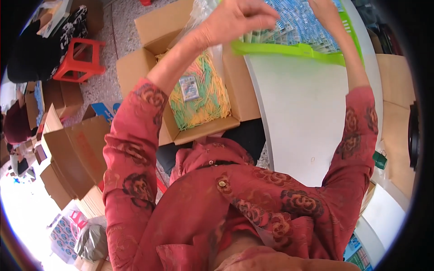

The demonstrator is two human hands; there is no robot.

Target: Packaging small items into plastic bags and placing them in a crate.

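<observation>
My left hand (242, 19) is over the near left rim of a bright green tray (289, 49), its thumb and forefinger tips close together in a pinch. Anything between them is too small or hidden to make out. Many small blue-and-white printed packets (303, 22) lie in rows in the tray. At its right side is my right hand (324, 13), cut off by the upper edge, so its fingers barely show. Below my left forearm stands an open cardboard box (230, 90) full of thin yellow, green and pink sticks (203, 113), with one small printed packet (189, 88) on top.
The tray rests on a white table (298, 113). Clear plastic film (217, 54) hangs at the box's far side. To the left are a red stool (81, 61), more cardboard boxes (81, 149) and a seated person in dark clothes (36, 54). Brown cardboard (395, 86) stands beyond the table's right edge.
</observation>
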